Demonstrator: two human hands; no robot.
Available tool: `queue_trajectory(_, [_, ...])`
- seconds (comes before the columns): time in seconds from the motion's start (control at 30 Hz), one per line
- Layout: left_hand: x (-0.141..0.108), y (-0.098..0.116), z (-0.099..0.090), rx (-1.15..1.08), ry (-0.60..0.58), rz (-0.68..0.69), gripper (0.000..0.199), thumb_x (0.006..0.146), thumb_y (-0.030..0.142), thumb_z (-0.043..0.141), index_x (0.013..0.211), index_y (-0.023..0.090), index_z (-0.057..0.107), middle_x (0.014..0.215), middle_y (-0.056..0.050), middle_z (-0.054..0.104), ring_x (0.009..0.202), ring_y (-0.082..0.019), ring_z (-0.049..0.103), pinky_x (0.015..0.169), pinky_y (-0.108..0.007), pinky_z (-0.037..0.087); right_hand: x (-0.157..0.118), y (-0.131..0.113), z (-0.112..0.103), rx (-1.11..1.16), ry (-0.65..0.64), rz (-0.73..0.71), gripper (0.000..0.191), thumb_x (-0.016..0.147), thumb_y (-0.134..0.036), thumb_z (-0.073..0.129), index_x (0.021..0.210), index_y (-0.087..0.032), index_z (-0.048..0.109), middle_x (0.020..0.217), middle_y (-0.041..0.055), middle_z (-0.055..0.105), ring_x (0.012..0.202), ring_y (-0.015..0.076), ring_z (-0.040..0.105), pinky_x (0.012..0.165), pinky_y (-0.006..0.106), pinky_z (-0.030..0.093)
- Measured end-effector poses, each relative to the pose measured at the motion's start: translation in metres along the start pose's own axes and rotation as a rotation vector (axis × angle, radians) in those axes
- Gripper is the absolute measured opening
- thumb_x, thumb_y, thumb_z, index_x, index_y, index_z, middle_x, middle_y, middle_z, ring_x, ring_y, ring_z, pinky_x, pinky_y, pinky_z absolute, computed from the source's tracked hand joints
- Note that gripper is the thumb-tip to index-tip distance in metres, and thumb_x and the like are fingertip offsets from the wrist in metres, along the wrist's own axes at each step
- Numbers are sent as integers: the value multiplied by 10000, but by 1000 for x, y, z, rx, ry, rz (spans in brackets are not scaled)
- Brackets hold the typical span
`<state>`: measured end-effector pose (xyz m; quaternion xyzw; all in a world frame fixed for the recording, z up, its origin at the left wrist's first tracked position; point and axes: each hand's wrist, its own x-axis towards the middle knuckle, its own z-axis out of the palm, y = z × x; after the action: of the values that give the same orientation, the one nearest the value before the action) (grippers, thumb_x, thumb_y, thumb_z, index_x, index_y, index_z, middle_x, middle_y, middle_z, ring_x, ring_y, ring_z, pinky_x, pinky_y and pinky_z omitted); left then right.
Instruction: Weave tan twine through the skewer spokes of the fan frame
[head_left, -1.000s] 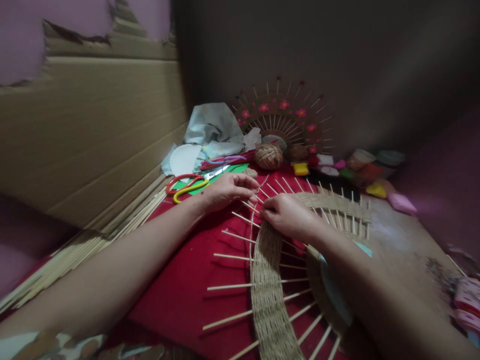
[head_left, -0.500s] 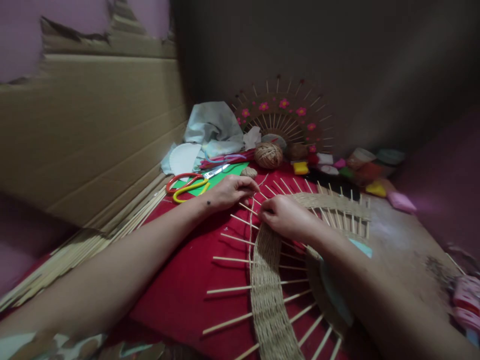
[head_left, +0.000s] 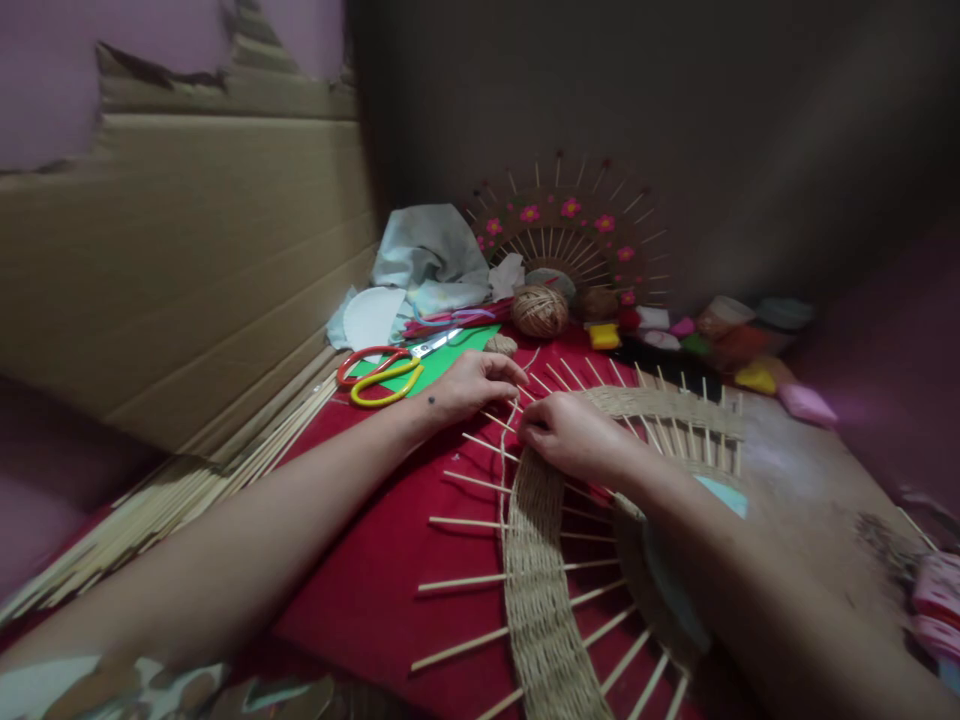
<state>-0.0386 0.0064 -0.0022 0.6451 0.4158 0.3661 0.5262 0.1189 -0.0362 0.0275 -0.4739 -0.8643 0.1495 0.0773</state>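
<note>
A woven twine band curves around thin wooden sticks that fan out over a red cloth. My left hand is at the outer stick tips near the top of the curve, its fingers bent together by a loose strand of twine; what they pinch is too small to make out. My right hand rests on the upper end of the woven band, fingers curled closed at the sticks, with their grip hidden. The strand runs down along the band's outer edge.
Scissors with red and yellow handles lie on green paper. Behind are a twine ball, grey cloth and a flowered stick fan. Loose sticks lie along the cardboard at left. Coloured packets sit at right.
My left hand has shifted very slightly right along the stick tips. My right hand keeps nearly the same place on the band, and the whole view has moved a little.
</note>
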Motion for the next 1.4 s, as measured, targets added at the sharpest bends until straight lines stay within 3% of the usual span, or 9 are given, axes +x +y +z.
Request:
queue_trajectory(0.17, [-3,4,6,-36,-50,-39,139,663,93,618,801,102,636,625,9,614,523,-76,542,510,-201,429,0,5,2,81,122,-41,229,766,-162,487,867,-223,683,759,35,677,653,139,568,588,244,341])
queue_trajectory(0.27, [-4,4,9,-50,-28,-58,159,669,89,615,825,107,638,634,9,618,516,-73,540,508,-203,432,1,6,5,-28,87,-67,246,784,-194,504,923,-290,683,824,27,688,711,160,593,616,255,348])
queue_trajectory(0.47, [-1,-1,11,-68,-24,-32,150,668,93,614,815,104,640,661,-5,626,538,-76,550,539,-214,444,2,4,9,-251,71,-80,216,838,-252,462,869,-208,670,762,78,674,652,179,580,545,271,294])
queue_trajectory(0.63, [-2,-2,8,-72,-34,-11,145,673,123,625,818,110,628,697,-21,636,600,-99,576,586,-235,465,0,8,4,-70,86,-64,187,810,-220,481,879,-196,653,772,59,672,659,158,564,571,258,315])
queue_trajectory(0.93, [-5,13,-12,421,264,190,106,727,185,570,748,130,658,731,-29,640,681,-130,555,644,-243,418,3,17,-3,-34,170,57,160,741,-132,489,745,-151,648,760,75,650,678,152,531,616,251,341])
queue_trajectory(1.07, [-8,18,-16,542,134,81,218,752,306,555,639,134,626,520,-1,549,495,-107,478,474,-225,330,5,23,-4,-82,218,82,173,745,-137,489,749,-134,662,802,102,631,705,161,524,637,257,352])
queue_trajectory(1.17, [-10,18,-12,536,45,16,204,718,345,593,683,147,627,534,7,562,476,-99,482,437,-210,299,7,29,-5,-56,209,144,175,735,-140,498,762,-140,671,784,96,650,700,167,538,626,260,356])
queue_trajectory(1.3, [-10,14,-5,440,-54,-87,258,676,290,634,897,163,592,577,23,575,455,-105,506,412,-202,315,9,36,-6,11,205,205,151,726,-164,520,743,-155,670,719,70,657,648,156,541,584,249,350])
queue_trajectory(1.4, [-10,11,-2,308,-76,-126,264,659,209,634,907,156,562,566,31,549,450,-107,510,423,-209,354,8,38,-8,72,204,226,131,722,-183,529,719,-156,658,667,53,639,600,141,524,553,242,338])
